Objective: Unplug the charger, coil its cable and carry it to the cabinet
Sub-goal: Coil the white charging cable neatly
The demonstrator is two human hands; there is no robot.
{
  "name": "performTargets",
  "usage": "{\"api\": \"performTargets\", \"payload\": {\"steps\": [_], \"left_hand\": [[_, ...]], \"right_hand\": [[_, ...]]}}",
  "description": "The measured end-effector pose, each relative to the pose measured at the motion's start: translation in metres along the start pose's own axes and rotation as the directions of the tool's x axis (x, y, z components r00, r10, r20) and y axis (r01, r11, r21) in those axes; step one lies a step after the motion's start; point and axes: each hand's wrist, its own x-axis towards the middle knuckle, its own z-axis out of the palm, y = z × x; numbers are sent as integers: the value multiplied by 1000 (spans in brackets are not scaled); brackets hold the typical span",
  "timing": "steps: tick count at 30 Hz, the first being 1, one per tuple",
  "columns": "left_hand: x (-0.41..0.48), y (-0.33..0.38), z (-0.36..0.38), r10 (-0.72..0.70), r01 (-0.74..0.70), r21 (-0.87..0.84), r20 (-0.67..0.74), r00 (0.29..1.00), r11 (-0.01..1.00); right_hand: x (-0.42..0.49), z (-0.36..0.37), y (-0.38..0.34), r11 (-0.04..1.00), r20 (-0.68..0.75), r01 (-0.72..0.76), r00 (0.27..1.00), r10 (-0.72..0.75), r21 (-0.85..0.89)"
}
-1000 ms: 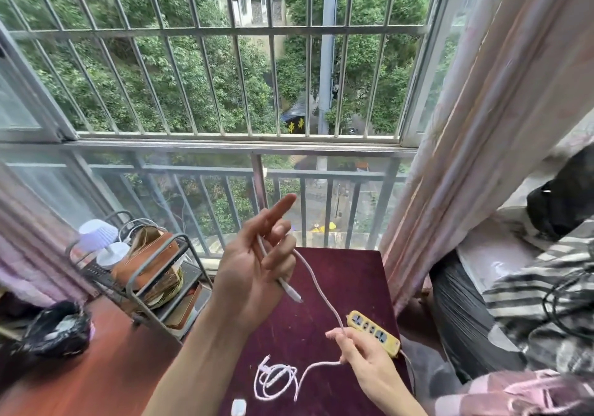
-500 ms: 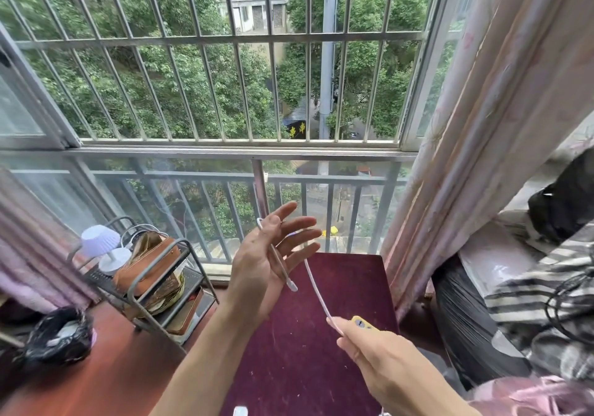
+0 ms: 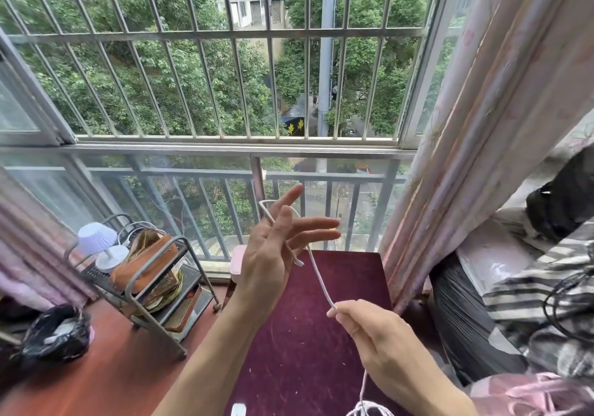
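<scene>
**White cable stretched between two raised hands above the maroon table**

The left hand (image 3: 270, 255) is raised, palm facing right, fingers spread and mostly straight. The thin white charger cable (image 3: 318, 282) loops over the far side of its index finger; the short end runs down across the palm, with the connector tip hanging just below the fingers. No finger is curled around the cable; it is draped, not clenched.

The right hand (image 3: 376, 335) is lower and nearer, on the right. Its thumb and forefinger pinch the cable, the remaining fingers folded loosely. The cable runs in a taut straight line from the left hand's fingers down to this pinch. Below the right hand, the cable drops to a loose tangle at the near edge of view.

Both hands are above the dark maroon tabletop (image 3: 299, 351), which stands against the barred window (image 3: 225, 78). A grey metal wire rack (image 3: 154, 290) holding a brown leather bag (image 3: 144, 261) stands to the left. A pink curtain (image 3: 482, 126) hangs on the right.
</scene>
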Motion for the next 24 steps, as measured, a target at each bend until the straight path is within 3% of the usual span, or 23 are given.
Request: {"api": "performTargets", "payload": {"steps": [4, 7, 10, 14, 19, 24], "left_hand": [[-2, -5, 4, 40, -94, 422, 136, 990, 902], [-3, -15, 0, -70, -70, 616, 200, 977, 784], [-9, -27, -3, -212, 6, 648, 240, 947, 761], [-12, -33, -2, -267, 24, 696, 243, 933, 717], [-17, -34, -7, -366, 127, 643, 253, 895, 755], [-23, -35, -13, -441, 234, 611, 213, 872, 757]], "right_hand": [[1, -7, -5, 989, 3, 85, 996, -86, 122], [1, -17, -10, 981, -26, 167, 986, -165, 103], [5, -30, -17, 971, -48, 239, 970, -239, -1], [14, -49, -26, 949, -95, 288, 949, -301, -132], [31, -82, -26, 929, -149, 360, 917, -370, -92], [39, -109, -17, 933, -227, 359, 909, -350, -1]]}}
